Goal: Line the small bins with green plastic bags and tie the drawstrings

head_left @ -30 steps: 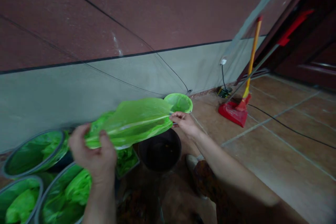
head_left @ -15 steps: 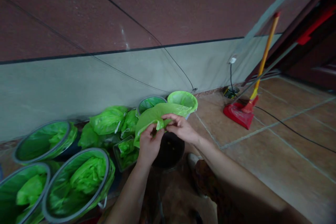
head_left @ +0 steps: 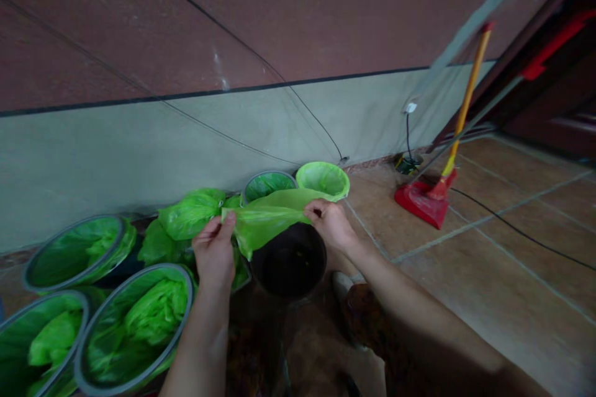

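Green plastic film: we held a thin bag (head_left: 267,223) spread between two pinches, its upper part drawn nearly straight and one loose corner drooping just right of the left grip. The left hand (head_left: 215,254) had thumb and fingers closed on one end; the right hand (head_left: 331,223) was closed on the other, its exact contact partly hidden by the fingers. Below the grip, on the floor, stood a dark bucket (head_left: 288,270); from our view the film overlapped its far side. Beyond the right grip stood a lime-lined bin (head_left: 326,166); whether the bag touched it, we could not tell. Left of the left grip lay a bunched green bag (head_left: 189,214), and nearer us a grey-rimmed bin (head_left: 80,350).

Handling notes: we judged light, even tension best, since a hard tug could tear such film. Pinching with flat pads close to the edge seemed safer than with nails. Layers were indistinguishable; rubbing the edge between thumb and finger should separate them. We advised holding the drooping corner clear of the bucket's rim.
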Motion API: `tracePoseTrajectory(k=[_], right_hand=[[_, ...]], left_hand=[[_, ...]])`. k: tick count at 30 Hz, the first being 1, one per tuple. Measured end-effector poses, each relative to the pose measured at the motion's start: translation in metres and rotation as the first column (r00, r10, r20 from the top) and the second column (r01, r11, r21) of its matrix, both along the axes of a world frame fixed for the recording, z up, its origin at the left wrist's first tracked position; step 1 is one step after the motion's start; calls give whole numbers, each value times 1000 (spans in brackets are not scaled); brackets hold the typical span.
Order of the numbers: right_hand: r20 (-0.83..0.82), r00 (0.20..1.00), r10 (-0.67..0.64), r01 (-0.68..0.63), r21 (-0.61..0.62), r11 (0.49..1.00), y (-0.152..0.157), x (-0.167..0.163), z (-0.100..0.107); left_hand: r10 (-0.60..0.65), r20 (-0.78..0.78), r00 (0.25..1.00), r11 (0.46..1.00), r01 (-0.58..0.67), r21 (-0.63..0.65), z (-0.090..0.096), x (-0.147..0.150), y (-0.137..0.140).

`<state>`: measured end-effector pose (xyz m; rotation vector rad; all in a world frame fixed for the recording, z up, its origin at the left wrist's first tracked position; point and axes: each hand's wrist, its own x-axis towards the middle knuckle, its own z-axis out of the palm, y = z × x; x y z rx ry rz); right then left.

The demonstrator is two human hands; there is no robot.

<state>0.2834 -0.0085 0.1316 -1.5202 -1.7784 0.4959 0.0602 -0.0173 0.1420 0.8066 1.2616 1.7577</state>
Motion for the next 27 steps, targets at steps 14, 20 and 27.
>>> tracePoseTrajectory(k=[14, 20, 27], right_hand=[[12, 951, 308, -301, 256, 919, -32, -39, 9], [-71, 970, 233, -202, 300, 932, -26, -47, -2], [-114, 956, 271, -227, 304, 926, -25, -35, 1]], left_hand=[[51, -746, 664, 964, 163, 211, -8, 18, -10], [-178, -832, 526, 905, 419, 72, -6, 30, -22], [-249, -908, 338, 883, 463, -70, -10, 23, -15]])
